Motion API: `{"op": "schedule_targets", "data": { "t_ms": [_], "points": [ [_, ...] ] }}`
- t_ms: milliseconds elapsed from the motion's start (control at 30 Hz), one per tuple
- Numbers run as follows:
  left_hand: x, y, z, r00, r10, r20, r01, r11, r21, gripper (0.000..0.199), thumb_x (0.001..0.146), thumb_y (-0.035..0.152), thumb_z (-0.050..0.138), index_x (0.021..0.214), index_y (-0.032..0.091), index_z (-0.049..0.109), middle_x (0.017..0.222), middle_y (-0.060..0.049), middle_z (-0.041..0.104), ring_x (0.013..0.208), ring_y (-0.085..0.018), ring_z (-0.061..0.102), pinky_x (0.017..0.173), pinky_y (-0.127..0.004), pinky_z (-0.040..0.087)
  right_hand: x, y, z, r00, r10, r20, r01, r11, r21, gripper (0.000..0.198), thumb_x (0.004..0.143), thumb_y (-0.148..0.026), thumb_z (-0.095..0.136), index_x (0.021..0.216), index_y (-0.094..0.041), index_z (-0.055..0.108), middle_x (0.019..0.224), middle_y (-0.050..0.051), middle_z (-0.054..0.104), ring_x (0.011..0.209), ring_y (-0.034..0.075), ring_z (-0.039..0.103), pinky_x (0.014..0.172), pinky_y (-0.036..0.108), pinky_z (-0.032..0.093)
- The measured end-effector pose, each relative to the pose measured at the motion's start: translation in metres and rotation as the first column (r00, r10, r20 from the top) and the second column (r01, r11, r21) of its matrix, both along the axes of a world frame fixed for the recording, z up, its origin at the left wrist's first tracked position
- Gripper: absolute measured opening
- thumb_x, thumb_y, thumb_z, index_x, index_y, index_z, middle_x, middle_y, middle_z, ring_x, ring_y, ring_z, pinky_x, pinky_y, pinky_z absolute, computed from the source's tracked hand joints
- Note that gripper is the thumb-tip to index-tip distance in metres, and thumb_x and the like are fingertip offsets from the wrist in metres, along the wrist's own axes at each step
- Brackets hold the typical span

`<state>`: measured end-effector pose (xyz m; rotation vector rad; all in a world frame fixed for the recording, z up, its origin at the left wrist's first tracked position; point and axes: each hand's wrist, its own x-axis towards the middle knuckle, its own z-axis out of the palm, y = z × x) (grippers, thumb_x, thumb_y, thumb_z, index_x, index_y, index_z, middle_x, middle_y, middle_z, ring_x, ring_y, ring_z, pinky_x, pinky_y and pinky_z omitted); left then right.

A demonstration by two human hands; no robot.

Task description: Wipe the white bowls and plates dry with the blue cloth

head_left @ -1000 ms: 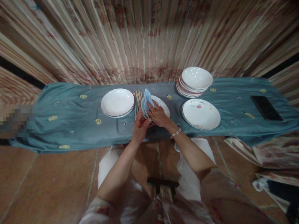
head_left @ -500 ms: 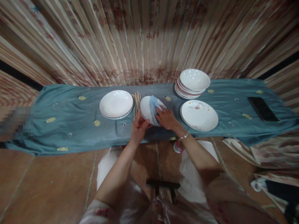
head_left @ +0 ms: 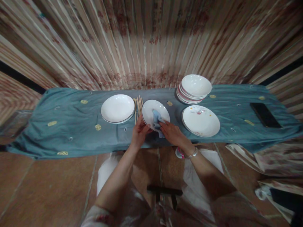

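Observation:
A white bowl with a dark rim (head_left: 151, 108) is in front of me, tilted a little. My left hand (head_left: 139, 130) grips its lower left edge, thumb on the rim. In my right hand (head_left: 170, 131) is a light blue cloth (head_left: 156, 117), pressed against the inside of the bowl, one end hanging over the near rim. Several wooden chopsticks (head_left: 139, 105) lie just left of the bowl. Farther left rests a short stack of white plates (head_left: 117, 108).
On the right stand stacked white bowls (head_left: 196, 85), with flower-patterned plates (head_left: 201, 121) nearer me. A black phone (head_left: 265, 115) lies at the far right of the teal tablecloth (head_left: 75, 126). A pleated curtain (head_left: 151, 44) hangs behind. Below the near edge is tiled floor (head_left: 59, 183).
My right hand has moved slightly down and right, drawing the cloth from the bowl's upper part toward its near rim. My left hand keeps its hold on the bowl.

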<state>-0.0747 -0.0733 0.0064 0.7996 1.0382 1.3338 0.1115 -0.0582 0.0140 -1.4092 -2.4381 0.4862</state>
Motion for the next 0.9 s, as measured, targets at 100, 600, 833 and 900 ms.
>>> {"op": "schedule_targets", "data": {
  "t_ms": [100, 600, 833, 900],
  "points": [
    [0.000, 0.001, 0.001, 1.000, 0.006, -0.009, -0.006, 1.000, 0.000, 0.075, 0.072, 0.035, 0.083, 0.142, 0.029, 0.057, 0.118, -0.006, 0.074, 0.099, -0.024, 0.071, 0.074, -0.034, 0.063, -0.003, -0.004, 0.002, 0.999, 0.021, -0.042, -0.021, 1.000, -0.019, 0.038, 0.101, -0.012, 0.038, 0.128, -0.015, 0.065, 0.131, 0.018, 0.068, 0.115, 0.028, 0.069, 0.099, 0.045, 0.057],
    [-0.005, 0.014, -0.008, 0.999, 0.033, -0.027, -0.032, 0.999, 0.034, 0.090, 0.068, 0.037, 0.086, 0.150, 0.030, 0.049, 0.138, -0.012, 0.067, 0.109, -0.023, 0.069, 0.071, -0.024, 0.058, -0.028, 0.024, -0.018, 0.961, 0.151, -0.231, -0.159, 0.987, -0.016, 0.056, 0.095, -0.007, 0.036, 0.150, -0.010, 0.044, 0.163, 0.020, 0.037, 0.154, 0.026, 0.031, 0.125, 0.051, 0.034],
    [-0.003, 0.014, -0.004, 0.999, 0.040, -0.036, -0.040, 0.999, -0.004, 0.095, 0.070, 0.034, 0.084, 0.155, 0.030, 0.042, 0.130, -0.010, 0.071, 0.100, -0.021, 0.072, 0.075, -0.028, 0.060, -0.029, 0.052, -0.016, 0.977, 0.139, -0.159, -0.134, 0.990, 0.041, 0.054, 0.099, -0.016, 0.042, 0.152, -0.006, 0.043, 0.164, 0.023, 0.033, 0.154, 0.030, 0.031, 0.126, 0.052, 0.031],
    [-0.003, 0.013, -0.005, 0.998, 0.046, -0.042, -0.046, 0.999, -0.010, 0.096, 0.070, 0.033, 0.083, 0.155, 0.030, 0.041, 0.126, -0.009, 0.072, 0.098, -0.020, 0.072, 0.072, -0.026, 0.059, -0.028, 0.056, -0.016, 0.988, 0.098, -0.122, -0.093, 0.995, 0.043, 0.055, 0.100, -0.020, 0.044, 0.152, -0.004, 0.042, 0.165, 0.025, 0.031, 0.153, 0.032, 0.033, 0.125, 0.053, 0.032]
  ]
}}
